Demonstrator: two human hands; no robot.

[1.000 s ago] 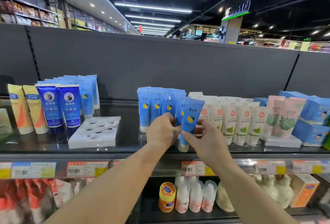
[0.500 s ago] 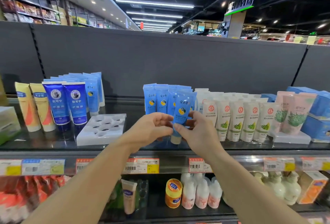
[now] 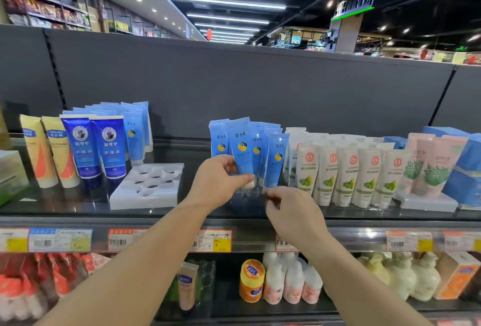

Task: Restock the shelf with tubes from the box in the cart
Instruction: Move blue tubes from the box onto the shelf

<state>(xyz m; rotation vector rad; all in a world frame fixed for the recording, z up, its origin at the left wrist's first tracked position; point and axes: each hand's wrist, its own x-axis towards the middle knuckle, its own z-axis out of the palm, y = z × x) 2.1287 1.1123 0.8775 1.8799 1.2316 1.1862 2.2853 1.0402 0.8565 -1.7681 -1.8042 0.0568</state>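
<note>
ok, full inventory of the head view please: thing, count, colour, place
light blue tubes: several, centre of shelf; one held
light blue tubes, second group: several, back left
dark blue tubes: two, left
yellow tubes: two, far left
white tray: one, empty sockets, left of centre
white tubes with green print: many, right of centre
pink tubes: a few, right
blue boxes: some, far right
orange jar: one, lower shelf
left hand: fingers pinch a light blue tube
right hand: fingers curled, holding nothing
</note>
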